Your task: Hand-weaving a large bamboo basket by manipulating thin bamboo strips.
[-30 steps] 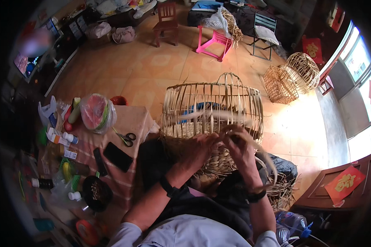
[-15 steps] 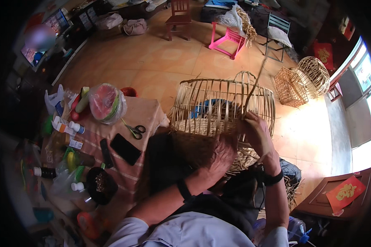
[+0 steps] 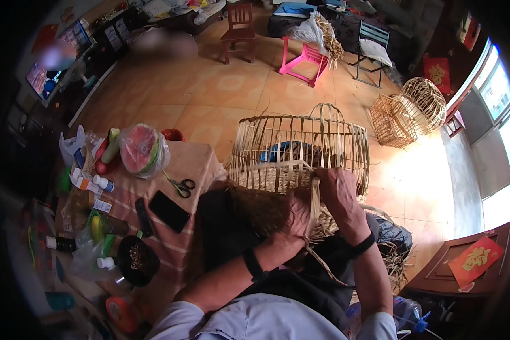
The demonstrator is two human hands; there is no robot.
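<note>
A pale woven basket (image 3: 260,178) with open upright ribs and a looped handle lies in front of me, its densely plaited part towards my lap. My right hand (image 3: 339,192) is closed at the plaited edge, pinching a flat straw strip (image 3: 315,207). The strip hangs from the fingers, and a loose tail curls down over my dark lap. My left hand (image 3: 290,218) is bent against the plaited side of the basket, close to the strip; its fingertips are partly hidden. Dark material and a blue item (image 3: 275,152) show through the ribs.
At left, a cloth-covered table (image 3: 201,153) holds scissors (image 3: 182,186), a black phone (image 3: 169,212), wrapped watermelon (image 3: 144,150), bottles and a dark bowl (image 3: 139,258). Two finished-looking baskets (image 3: 392,122) stand far right. A pink stool (image 3: 306,62) lies tipped beyond; a wooden cabinet (image 3: 430,277) is near right.
My right hand has moved left and slightly down along the basket. The strip, which stood up above the ribs, now hangs down between my hands towards my lap.
</note>
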